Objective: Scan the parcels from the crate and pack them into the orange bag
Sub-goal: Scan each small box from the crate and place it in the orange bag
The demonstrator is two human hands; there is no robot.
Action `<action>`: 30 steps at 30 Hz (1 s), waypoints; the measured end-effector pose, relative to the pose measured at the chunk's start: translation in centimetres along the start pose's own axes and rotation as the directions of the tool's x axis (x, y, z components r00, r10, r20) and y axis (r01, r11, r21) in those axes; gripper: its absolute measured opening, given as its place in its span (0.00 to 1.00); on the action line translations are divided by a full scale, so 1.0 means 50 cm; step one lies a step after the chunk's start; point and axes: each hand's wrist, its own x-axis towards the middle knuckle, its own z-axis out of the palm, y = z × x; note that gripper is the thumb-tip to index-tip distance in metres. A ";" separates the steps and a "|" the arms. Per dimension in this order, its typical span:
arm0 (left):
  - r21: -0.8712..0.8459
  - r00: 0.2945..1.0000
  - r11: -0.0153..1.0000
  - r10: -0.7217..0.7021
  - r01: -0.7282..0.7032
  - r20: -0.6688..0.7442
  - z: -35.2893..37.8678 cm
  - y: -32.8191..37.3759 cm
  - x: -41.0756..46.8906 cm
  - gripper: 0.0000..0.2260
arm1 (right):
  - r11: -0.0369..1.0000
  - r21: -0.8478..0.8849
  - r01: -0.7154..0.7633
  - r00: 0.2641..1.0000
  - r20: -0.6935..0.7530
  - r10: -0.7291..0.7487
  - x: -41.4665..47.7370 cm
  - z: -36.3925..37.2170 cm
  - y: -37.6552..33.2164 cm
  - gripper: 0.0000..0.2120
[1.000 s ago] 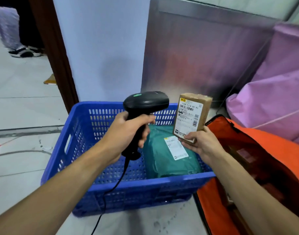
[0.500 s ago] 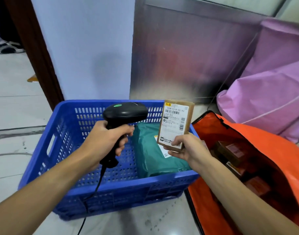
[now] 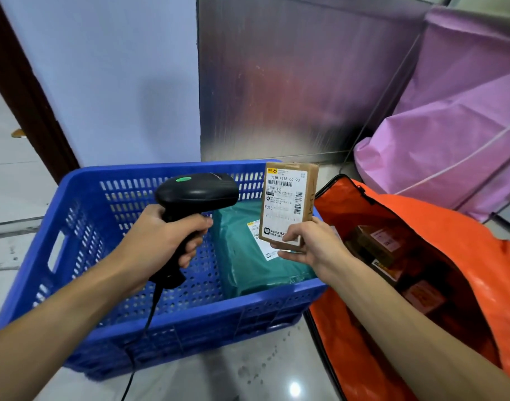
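Note:
My left hand (image 3: 161, 238) grips a black corded barcode scanner (image 3: 195, 195) over the blue crate (image 3: 149, 322), its head turned toward the parcel on the right. My right hand (image 3: 311, 244) holds a small brown cardboard parcel (image 3: 288, 204) upright by its lower edge, white label facing me, above the crate's right side. A green plastic mailer (image 3: 248, 256) with a white label lies inside the crate. The orange bag (image 3: 439, 227) stands unzipped to the right of the crate, with several brown boxes (image 3: 378, 247) inside.
A pale wall and a metal panel (image 3: 291, 82) rise behind the crate. Large pink sacks (image 3: 450, 134) are piled at the back right. The scanner's cable (image 3: 135, 371) hangs down over the crate's front to the tiled floor. A dark door frame (image 3: 25, 91) stands at left.
The camera view has shifted, so the crate and bag sit differently in frame. The parcel stays upright in my right hand beside the scanner; both hands keep their grips.

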 end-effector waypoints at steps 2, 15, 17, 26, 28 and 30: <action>0.004 1.000 1.000 0.017 -0.017 0.018 0.000 -0.002 0.001 0.17 | 1.000 -0.007 0.002 1.000 0.007 -0.002 -0.003 -0.003 0.000 0.22; 0.006 1.000 1.000 0.013 -0.013 -0.004 0.011 -0.004 -0.007 0.13 | 0.999 -0.038 0.015 0.999 0.033 -0.014 -0.006 -0.015 0.004 0.21; 0.014 1.000 1.000 0.015 -0.015 -0.012 0.012 -0.006 -0.007 0.12 | 0.999 -0.038 0.011 0.999 0.030 -0.010 -0.004 -0.016 0.005 0.21; 0.026 1.000 1.000 0.009 -0.009 -0.022 0.010 -0.008 -0.004 0.14 | 0.999 -0.048 -0.008 1.000 0.020 0.009 0.002 -0.014 0.010 0.23; 0.022 1.000 1.000 0.011 -0.011 -0.020 0.010 -0.006 -0.004 0.13 | 0.999 -0.046 -0.012 1.000 0.020 0.013 0.002 -0.015 0.010 0.23; 0.024 1.000 1.000 0.017 -0.016 -0.018 0.010 -0.006 -0.004 0.11 | 0.999 -0.044 -0.015 1.000 0.022 0.016 0.002 -0.015 0.011 0.24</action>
